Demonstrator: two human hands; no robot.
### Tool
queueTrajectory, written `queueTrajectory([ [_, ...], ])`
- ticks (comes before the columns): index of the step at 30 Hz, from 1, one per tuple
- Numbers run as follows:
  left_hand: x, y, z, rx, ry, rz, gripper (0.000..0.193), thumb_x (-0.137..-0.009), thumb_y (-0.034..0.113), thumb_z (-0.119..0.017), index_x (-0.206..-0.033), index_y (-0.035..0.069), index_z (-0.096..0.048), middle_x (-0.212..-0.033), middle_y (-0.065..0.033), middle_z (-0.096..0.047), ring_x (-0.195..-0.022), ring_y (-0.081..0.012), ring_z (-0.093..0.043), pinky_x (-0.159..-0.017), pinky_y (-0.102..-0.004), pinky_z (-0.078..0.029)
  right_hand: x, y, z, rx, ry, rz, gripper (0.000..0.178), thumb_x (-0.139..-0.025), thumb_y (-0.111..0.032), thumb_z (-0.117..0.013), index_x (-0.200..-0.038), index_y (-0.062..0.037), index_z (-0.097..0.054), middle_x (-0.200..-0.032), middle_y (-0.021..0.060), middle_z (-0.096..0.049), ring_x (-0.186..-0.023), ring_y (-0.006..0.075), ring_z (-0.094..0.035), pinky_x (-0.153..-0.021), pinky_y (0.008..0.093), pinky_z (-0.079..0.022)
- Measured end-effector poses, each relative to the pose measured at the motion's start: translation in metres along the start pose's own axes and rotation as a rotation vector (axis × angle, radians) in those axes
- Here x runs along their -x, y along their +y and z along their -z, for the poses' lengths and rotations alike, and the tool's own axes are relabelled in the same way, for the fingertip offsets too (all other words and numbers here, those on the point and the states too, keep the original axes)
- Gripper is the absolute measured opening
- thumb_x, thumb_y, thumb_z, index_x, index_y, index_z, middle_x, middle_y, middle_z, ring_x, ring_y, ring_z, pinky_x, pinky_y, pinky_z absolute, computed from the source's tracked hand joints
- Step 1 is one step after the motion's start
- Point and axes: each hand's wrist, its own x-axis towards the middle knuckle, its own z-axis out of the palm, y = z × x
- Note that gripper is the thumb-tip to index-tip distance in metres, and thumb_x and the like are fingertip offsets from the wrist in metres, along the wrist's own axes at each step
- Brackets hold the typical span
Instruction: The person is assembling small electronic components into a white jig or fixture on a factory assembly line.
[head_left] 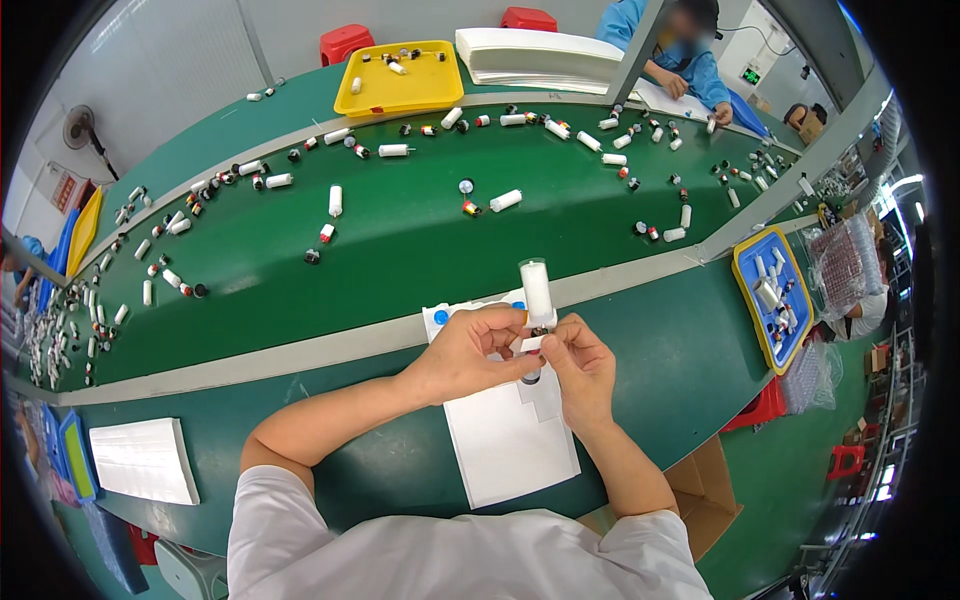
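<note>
Two bare hands meet over the near bench, just in front of the wearer, with one small assembly between them. Its top part, a white cylinder, stands nearly upright above the fingers, with a clear rim at its upper end; darker small parts sit below it, partly hidden. The left hand comes in from the side and pinches the assembly below the cylinder, thumb low and fingers higher. The right hand has its thumb and fingertips pressed together at a small white strip — it lies against the front of the assembly, between the two hands.

Beneath them a white sheet lies on the bench, its far end reaching the pale rail; a blue round piece sits near its far left corner. Beyond the rail, a green belt carries many similar white cylinders with small black, red and yellow parts, scattered singly and in clusters.

A yellow tray holding a few parts stands across the belt, near a white stack; a person in blue sits to its right. On the wearer's right is a blue tray with a yellow rim, holding more white pieces — and at left lies a folded white stack of sheets.
</note>
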Motion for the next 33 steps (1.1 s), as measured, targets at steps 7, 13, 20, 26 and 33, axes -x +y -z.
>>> queueTrajectory([
  [7,-0.009,-0.008,0.007,-0.275,0.071,-0.232,0.017,-0.083,0.002,-0.072,-0.099,0.003,-0.067,-0.104,-0.0067,-0.070,-0.085,-0.0139,-0.066,-0.075,-0.0292,-0.051,-0.009,0.002,0.002,-0.017,-0.042,-0.083,0.009,-0.090,-0.007,-0.070,-0.091,-0.0029,-0.062,-0.094,0.0014,-0.059,-0.086,0.0103,-0.055,-0.075,0.0269,-0.044],
  [13,-0.033,0.014,0.048,-1.102,0.443,-0.282,0.040,-0.072,0.006,-0.081,-0.104,0.004,-0.058,-0.091,-0.0076,-0.066,-0.083,-0.0247,-0.061,-0.080,-0.0373,-0.041,-0.020,0.030,0.015,0.790,-0.109,0.233,0.029,-0.084,-0.006,-0.071,-0.113,-0.0046,-0.066,-0.100,0.0077,-0.061,-0.092,0.0194,-0.057,-0.077,0.0349,-0.048],
  [20,-0.045,-0.003,0.102,-1.690,0.657,-0.210,0.063,-0.074,0.002,-0.076,-0.131,0.006,-0.050,-0.127,-0.0107,-0.054,-0.112,-0.0301,-0.053,-0.087,-0.0430,-0.039,-0.020,0.038,-0.001,1.223,-0.320,0.613,0.032,-0.080,-0.007,-0.071,-0.111,-0.0006,-0.065,-0.098,0.0104,-0.057,-0.091,0.0272,-0.055,-0.075,0.0372,-0.049],
  [26,-0.107,-0.024,0.123,-1.515,0.418,-0.427,0.047,-0.073,-0.015,-0.059,-0.115,0.006,-0.064,-0.113,-0.0106,-0.065,-0.111,-0.0275,-0.056,-0.088,-0.0431,-0.040,-0.022,0.032,-0.004,1.214,-0.348,0.581,0.015,-0.079,-0.004,-0.069,-0.091,0.0004,-0.061,-0.093,0.0110,-0.054,-0.089,0.0271,-0.055,-0.072,0.0364,-0.050],
  [33,-0.132,-0.026,0.108,-1.588,0.406,-0.285,0.029,-0.076,-0.005,-0.068,-0.104,0.003,-0.063,-0.100,-0.0113,-0.068,-0.093,-0.0263,-0.062,-0.080,-0.0387,-0.044,-0.026,0.034,0.034,1.287,-0.068,0.427,0.015,-0.085,0.000,-0.064,-0.094,-0.0025,-0.051,-0.092,0.0126,-0.055,-0.088,0.0289,-0.056,-0.069,0.0368,-0.050],
])
